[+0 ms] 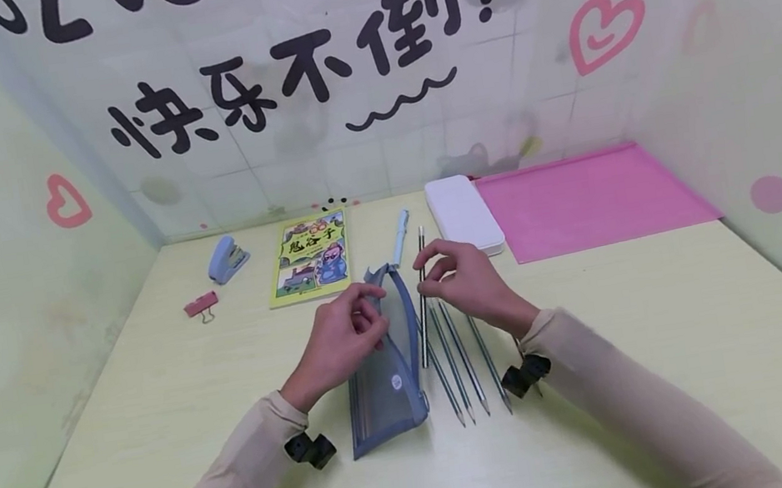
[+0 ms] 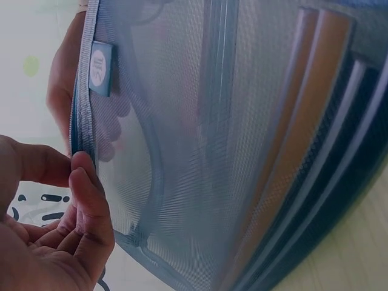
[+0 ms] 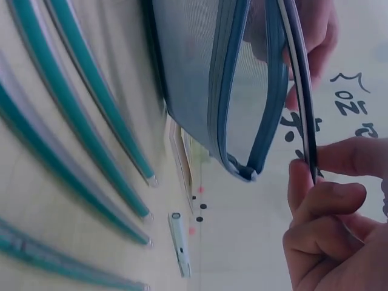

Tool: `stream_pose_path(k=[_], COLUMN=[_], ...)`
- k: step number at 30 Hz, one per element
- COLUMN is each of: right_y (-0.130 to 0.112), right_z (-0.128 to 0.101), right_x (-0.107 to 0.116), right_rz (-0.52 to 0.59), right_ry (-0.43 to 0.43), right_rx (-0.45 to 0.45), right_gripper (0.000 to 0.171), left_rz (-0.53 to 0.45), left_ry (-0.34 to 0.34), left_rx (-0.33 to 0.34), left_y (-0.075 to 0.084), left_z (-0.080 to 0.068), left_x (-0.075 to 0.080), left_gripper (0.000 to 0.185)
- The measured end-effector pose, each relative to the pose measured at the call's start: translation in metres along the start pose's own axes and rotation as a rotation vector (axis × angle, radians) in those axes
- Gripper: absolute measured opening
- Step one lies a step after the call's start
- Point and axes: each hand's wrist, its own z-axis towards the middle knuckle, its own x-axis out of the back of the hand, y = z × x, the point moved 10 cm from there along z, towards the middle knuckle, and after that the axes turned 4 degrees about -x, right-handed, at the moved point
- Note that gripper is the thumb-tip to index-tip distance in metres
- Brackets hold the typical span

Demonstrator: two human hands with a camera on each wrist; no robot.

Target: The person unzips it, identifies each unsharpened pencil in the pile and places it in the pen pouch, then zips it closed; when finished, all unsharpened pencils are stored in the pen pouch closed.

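The left hand (image 1: 340,340) is pinching the open rim of a blue mesh pencil pouch (image 1: 383,372) between thumb and forefinger, holding its mouth up off the pale yellow counter (image 1: 646,374). The right hand (image 1: 467,275) is gripping one striped pencil (image 1: 424,298) between its fingers, beside the pouch opening and slanted along it; its lower end is sitting near the pouch's side.

Judging by this, the loading is partly done: the left wrist view is showing several long sticks already lying inside the mesh, though their exact count is unclear. One pencil is in hand, and four green pencils (image 1: 464,368) are lying side by side on the counter just right of the pouch, under the right wrist.

Elsewhere on the counter there is one light-blue pen (image 1: 400,236), one white pencil case (image 1: 464,214), one pink zip folder (image 1: 589,199), one picture book (image 1: 309,256), one blue stapler (image 1: 227,257) and one pink binder clip (image 1: 200,305).
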Motion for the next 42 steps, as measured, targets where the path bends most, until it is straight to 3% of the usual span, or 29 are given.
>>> stream_pose_path(k=[6,15,25,35,38,42], right_y=[-0.006,-0.003,-0.003,-0.005,-0.004,-0.003], right_z=[0.002,-0.002,-0.005,-0.01,-0.011,-0.012], right_x=[-0.008,-0.028,-0.041,-0.057,-0.059,-0.048], right_rz=[0.016,-0.028,-0.08,-0.143,-0.168,-0.194], right_ry=[0.023,-0.061,-0.095,-0.234,-0.252,-0.216], right_rx=[-0.011,0.002,0.012,0.029,0.029,0.053], right_gripper=[0.02,0.024,0.023,0.021,0.021,0.021], left_rz=[0.003,0.011,0.021,0.016,0.012,0.008], left_ry=[0.0,-0.001,-0.001,0.006,0.001,0.001], left_rx=[-0.012,0.011,0.0,-0.007,0.002,0.012], left_y=[0.002,0.0,0.001,0.003,0.003,0.002], left_z=[0.001,0.0,0.0,0.002,0.003,0.003], left_x=[0.001,0.0,0.0,0.0,-0.001,-0.002], left_gripper=[0.032,0.033,0.034,0.033,0.034,0.034])
